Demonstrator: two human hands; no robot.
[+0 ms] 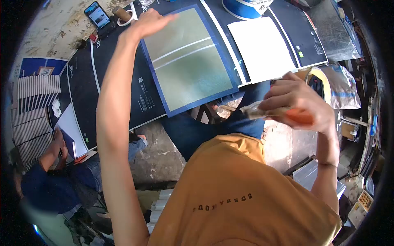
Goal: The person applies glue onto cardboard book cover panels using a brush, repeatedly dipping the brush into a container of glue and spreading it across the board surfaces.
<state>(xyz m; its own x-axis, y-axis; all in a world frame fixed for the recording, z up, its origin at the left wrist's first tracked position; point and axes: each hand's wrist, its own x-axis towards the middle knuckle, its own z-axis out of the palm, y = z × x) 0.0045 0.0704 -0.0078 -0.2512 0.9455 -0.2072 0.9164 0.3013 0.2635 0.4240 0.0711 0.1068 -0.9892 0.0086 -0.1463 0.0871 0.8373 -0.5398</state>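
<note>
My right hand is closed around a brush with an orange handle and pale bristles, held in front of the table edge; it is slightly blurred. My left hand reaches over the upper left corner of a blue-edged cover sheet, fingers stretched out and nothing held. Olive-grey panels fill the sheet inside its blue border, and two white lines cross them. The lower part looks shiny. A stack of white paper lies to its right.
A blue and white tub stands at the back. A phone and a tape roll sit at the back left. At the left, another person's hand holds a dark blue book near stacked books.
</note>
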